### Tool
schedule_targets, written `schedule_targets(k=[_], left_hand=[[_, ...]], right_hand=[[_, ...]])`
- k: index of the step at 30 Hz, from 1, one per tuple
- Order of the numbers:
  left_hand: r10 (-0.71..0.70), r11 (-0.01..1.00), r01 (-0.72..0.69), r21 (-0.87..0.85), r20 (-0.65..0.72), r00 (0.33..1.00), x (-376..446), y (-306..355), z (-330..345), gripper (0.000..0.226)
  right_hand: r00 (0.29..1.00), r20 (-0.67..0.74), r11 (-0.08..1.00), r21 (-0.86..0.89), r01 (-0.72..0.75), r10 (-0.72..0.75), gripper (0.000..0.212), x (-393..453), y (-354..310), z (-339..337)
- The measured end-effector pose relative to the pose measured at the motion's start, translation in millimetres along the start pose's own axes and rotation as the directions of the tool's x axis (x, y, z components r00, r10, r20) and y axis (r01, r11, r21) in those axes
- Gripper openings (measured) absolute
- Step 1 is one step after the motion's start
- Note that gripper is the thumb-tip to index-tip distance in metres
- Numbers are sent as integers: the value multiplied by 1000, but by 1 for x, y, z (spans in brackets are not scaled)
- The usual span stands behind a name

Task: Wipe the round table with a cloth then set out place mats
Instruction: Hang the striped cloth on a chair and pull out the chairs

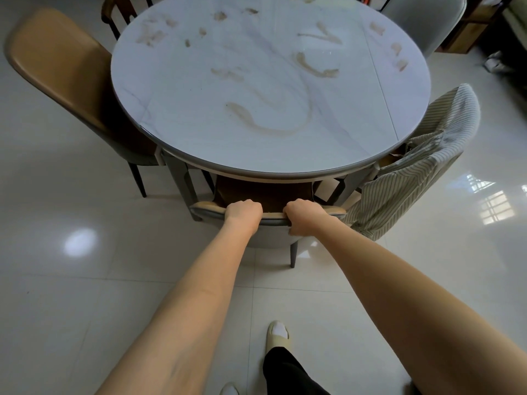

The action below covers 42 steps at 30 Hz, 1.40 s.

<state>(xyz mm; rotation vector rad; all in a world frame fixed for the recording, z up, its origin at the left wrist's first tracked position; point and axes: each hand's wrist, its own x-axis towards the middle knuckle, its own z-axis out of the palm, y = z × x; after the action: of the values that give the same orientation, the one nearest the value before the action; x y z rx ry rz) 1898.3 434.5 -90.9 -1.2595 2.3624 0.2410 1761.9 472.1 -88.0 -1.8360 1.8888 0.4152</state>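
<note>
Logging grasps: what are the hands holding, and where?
Both hands, left and right, grip the top edge of the near chair's backrest.

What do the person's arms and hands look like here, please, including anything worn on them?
Both forearms are bare as far as the frame shows them: no sleeves in view, no gloves. The left hand and right hand show no watch, bracelet or visible ring. No markings show on either arm.

Chairs (58, 69) ring the table (182, 89), nearest tucked under.
</note>
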Motion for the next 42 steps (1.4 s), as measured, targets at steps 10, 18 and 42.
schedule_targets(k=[10, 18, 42], left_hand=[[16, 1000, -16, 8, -6, 1000, 4, 0, -4, 26], [14, 1000, -14, -1, 8, 1000, 4, 4, -1, 26], [140, 910, -32, -412, 233, 962, 17, -36, -26, 61]], right_hand=[[999, -16, 998, -42, -38, 37, 17, -13, 20, -7], [999, -32, 999, -46, -20, 19, 20, -19, 20, -4], [989, 111, 911, 409, 47, -101, 41, 14, 32, -45]])
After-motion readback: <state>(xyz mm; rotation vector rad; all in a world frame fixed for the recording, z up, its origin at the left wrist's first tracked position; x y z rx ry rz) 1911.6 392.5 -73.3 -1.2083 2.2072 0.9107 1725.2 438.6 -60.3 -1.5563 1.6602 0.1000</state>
